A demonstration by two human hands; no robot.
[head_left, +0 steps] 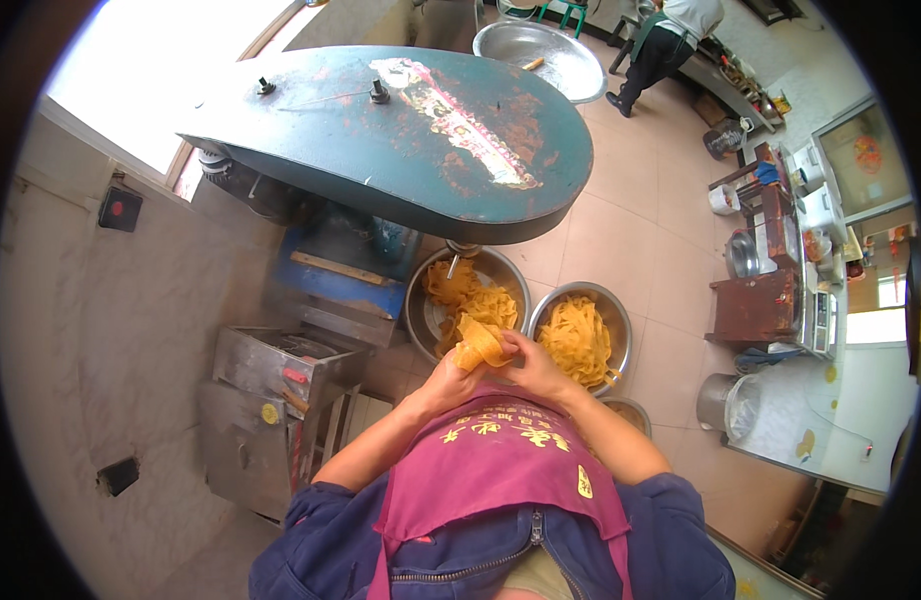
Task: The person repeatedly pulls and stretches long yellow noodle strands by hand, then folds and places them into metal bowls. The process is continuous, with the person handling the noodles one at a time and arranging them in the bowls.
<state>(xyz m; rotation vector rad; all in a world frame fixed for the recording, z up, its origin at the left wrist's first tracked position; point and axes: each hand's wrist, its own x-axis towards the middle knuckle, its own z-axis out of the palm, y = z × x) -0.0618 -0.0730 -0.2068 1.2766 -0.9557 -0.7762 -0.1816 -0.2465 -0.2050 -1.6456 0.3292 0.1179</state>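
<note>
Both hands meet in front of my apron, above the near rim of a metal basin. My left hand (451,384) closes around the lower end of a folded bundle of wide yellow dough strips (478,342). The fingers of my right hand (532,362) grip the same bundle from its right side, and some fingertips are hidden. Below and beyond them, the left metal basin (414,318) holds more yellow strips (486,303) in a loose heap. A second metal basin (626,335), just to the right, contains another pile of yellow strips (578,340).
A machine with a big dark-green rounded cover (421,140) overhangs the left basin. To the left stands a metal cabinet (246,430). A large metal bowl (571,55) lies far off, near another person (661,55). Shelves and a counter (771,400) line the right side.
</note>
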